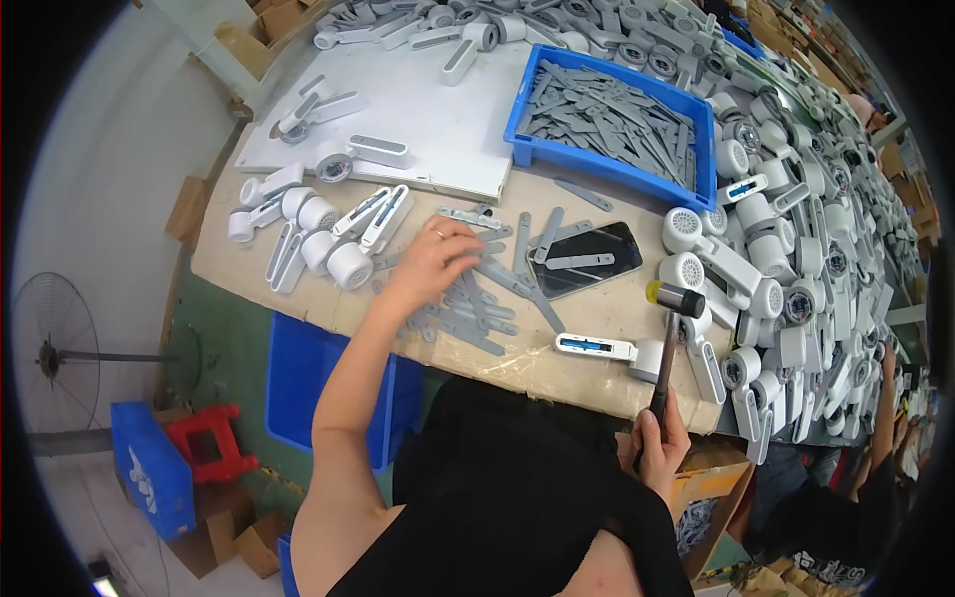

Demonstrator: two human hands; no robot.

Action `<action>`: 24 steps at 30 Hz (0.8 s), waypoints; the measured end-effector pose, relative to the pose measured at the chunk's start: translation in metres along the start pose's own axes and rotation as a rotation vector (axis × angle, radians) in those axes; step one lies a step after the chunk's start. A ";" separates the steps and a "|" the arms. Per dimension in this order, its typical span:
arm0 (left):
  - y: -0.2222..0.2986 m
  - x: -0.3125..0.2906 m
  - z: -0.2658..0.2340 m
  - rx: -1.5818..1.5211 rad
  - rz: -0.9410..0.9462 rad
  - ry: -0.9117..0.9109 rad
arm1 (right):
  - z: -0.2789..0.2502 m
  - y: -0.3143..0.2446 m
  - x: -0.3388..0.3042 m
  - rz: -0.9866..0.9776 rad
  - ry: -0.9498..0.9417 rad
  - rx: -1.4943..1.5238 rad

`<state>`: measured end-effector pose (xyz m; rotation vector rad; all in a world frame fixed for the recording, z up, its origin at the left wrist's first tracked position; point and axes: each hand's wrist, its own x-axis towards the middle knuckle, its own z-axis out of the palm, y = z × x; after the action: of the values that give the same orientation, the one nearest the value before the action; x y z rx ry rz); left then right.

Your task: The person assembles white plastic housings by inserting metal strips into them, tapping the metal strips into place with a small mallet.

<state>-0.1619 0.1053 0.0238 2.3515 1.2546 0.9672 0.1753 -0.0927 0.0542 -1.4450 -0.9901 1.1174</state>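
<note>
My right hand is closed round the dark handle of a small mallet, whose yellow-and-black head points up over the table's right side. My left hand hovers at a heap of flat grey plastic strips, fingers bent and slightly apart; I make out nothing held in them. Just left of the mallet lies a white handheld fan body, its handle uncovered and a blue cell showing inside. Beyond the strips, a black phone lies flat with a grey strip across it.
A blue tray full of grey strips stands at the back. Fan bodies pile high along the right. More fans lie at the left, near a white board. At far right a co-worker's arm shows.
</note>
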 end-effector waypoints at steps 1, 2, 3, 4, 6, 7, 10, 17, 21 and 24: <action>0.007 0.000 0.004 0.021 0.010 -0.048 | 0.000 -0.001 -0.002 0.014 0.000 -0.023; 0.009 0.001 0.006 0.020 0.013 -0.048 | 0.000 0.000 -0.002 0.013 0.002 -0.022; 0.011 0.003 0.008 0.010 0.022 -0.086 | 0.000 0.002 -0.002 0.010 0.004 -0.021; 0.012 0.003 0.008 -0.001 0.031 -0.124 | 0.000 0.004 -0.003 0.007 0.004 -0.019; 0.007 0.000 0.010 0.058 0.003 -0.138 | -0.002 0.004 -0.005 -0.009 -0.002 -0.039; 0.005 -0.003 0.009 0.119 -0.031 -0.150 | -0.003 0.004 -0.006 -0.023 -0.013 -0.060; 0.002 -0.015 0.002 0.016 0.010 -0.139 | -0.002 0.005 -0.010 0.012 -0.007 -0.032; 0.006 -0.038 -0.018 0.023 -0.366 -0.008 | -0.002 0.005 -0.009 0.015 0.009 -0.018; 0.007 -0.030 -0.023 0.175 -0.303 0.037 | 0.000 0.010 -0.005 -0.021 -0.014 -0.016; -0.002 -0.028 -0.024 0.238 -0.260 0.002 | 0.001 0.010 -0.007 -0.046 -0.027 -0.040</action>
<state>-0.1906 0.0824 0.0281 2.2751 1.7081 0.7737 0.1731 -0.1003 0.0451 -1.4355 -1.0648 1.0919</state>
